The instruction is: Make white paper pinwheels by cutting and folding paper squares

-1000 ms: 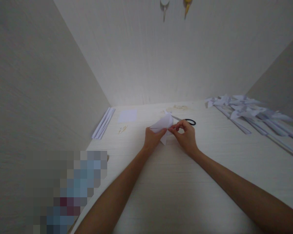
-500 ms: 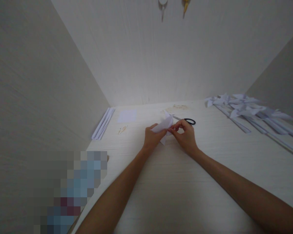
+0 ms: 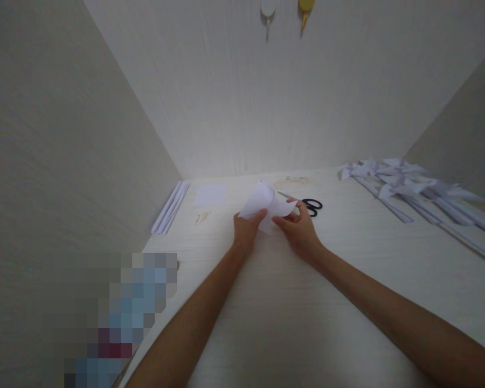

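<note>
A folded piece of white paper [image 3: 267,205] is held just above the pale table [image 3: 307,312] by both hands. My left hand [image 3: 246,233] pinches its left edge with thumb and fingers. My right hand [image 3: 298,230] grips the right side, its fingers curled over a bent flap. Black-handled scissors [image 3: 310,205] lie on the table just behind my right hand.
A pile of finished white paper pinwheels on sticks [image 3: 412,188] lies at the right. A small square sheet [image 3: 210,194] and a stack of paper strips [image 3: 170,206] sit at the back left, with a few thin sticks [image 3: 202,216] near them. Walls enclose three sides.
The paper has been lifted and bent further, with a flap now curving up and over. Both hands shifted slightly toward me, uncovering the scissors' handles.
</note>
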Demonstrator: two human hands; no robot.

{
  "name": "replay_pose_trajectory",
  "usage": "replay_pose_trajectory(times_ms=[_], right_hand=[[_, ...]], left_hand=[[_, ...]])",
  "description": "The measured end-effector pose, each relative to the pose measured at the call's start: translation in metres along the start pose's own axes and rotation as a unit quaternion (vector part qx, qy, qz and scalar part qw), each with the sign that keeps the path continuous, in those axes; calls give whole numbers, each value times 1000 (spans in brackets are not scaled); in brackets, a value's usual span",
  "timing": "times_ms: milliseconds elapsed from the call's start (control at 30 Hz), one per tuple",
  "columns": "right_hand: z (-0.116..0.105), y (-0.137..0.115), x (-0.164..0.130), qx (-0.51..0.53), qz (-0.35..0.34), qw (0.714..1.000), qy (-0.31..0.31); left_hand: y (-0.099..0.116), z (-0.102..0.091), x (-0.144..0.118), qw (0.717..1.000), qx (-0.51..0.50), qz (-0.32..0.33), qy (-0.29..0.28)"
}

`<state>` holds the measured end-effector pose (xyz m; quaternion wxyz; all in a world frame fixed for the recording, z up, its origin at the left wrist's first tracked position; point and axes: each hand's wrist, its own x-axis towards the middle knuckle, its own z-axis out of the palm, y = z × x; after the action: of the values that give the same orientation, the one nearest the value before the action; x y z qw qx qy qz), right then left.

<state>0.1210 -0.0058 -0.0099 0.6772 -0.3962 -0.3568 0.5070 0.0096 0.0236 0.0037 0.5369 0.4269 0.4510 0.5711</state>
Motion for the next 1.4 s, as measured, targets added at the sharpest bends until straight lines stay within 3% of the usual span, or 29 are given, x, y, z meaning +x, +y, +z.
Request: replay_pose_trajectory(times_ms=[233, 533, 700, 800, 967, 1200, 1400], right_hand=[[6, -3, -3, 79, 33, 994, 70], [1, -4, 3, 74, 46, 993, 74], [-8, -13, 14, 78, 94, 992, 18], [-15, -17, 19, 54, 123, 990, -35], [-18, -20, 21, -19, 148, 986, -71], [-17, -20, 18, -69, 137, 983, -97], [-19, -17, 19, -101, 133, 981, -99]], left_hand=[[3, 6, -8, 997, 66, 25, -43], [-1, 4, -6, 997, 37, 3, -68], [3, -4, 4, 976, -87, -48, -192], [7, -8, 6, 964, -118, -65, -227], [8, -11, 5, 970, -57, -53, -229], [10, -12, 6, 971, 135, 26, -197], [8, -13, 8, 964, 172, 54, -196]])
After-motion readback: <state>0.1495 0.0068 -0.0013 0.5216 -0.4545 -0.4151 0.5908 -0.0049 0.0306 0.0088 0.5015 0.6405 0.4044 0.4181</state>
